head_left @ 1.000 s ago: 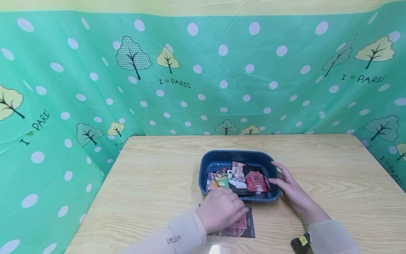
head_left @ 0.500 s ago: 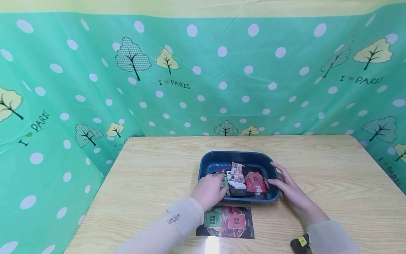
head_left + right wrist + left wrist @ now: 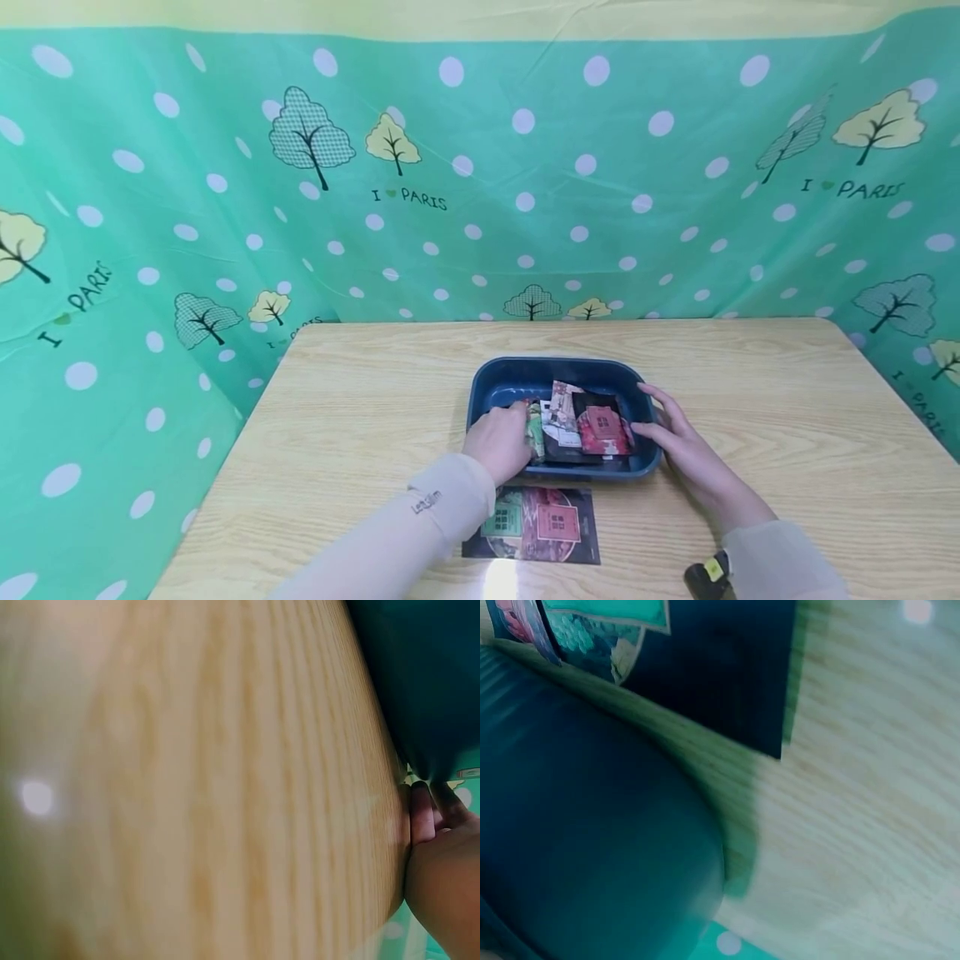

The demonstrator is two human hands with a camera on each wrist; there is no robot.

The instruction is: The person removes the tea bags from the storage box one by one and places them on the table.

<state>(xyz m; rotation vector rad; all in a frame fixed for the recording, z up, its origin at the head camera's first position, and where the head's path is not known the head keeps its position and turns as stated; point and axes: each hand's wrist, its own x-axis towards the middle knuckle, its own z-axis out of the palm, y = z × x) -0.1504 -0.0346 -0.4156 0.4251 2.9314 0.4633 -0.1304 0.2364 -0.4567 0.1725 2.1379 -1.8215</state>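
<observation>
A dark blue plastic tub (image 3: 570,367) holds several printed sachets, among them a black and red sachet (image 3: 603,423) and a white and black one (image 3: 562,437). My left hand (image 3: 498,442) reaches over the near left rim into the tub, its fingertips hidden among the sachets there, beside a green sachet (image 3: 534,433). I cannot tell whether those fingers grip one. At the tub's right end my right hand (image 3: 690,450) holds the rim, thumb and forefinger over the edge. Its other fingers (image 3: 424,817) lie against the tub's outer wall (image 3: 427,675).
Two dark sachets lie flat side by side before the tub, a green-labelled one (image 3: 504,521) and a red-labelled one (image 3: 558,525). A small black device (image 3: 707,575) with a yellow label is at the right sleeve. The wooden table (image 3: 360,400) backs onto a green dotted curtain (image 3: 480,208).
My left hand has moved from above the red-labelled sachet up into the left end of the tub, uncovering both flat sachets. The green sachet has shifted slightly. My right hand stays on the rim.
</observation>
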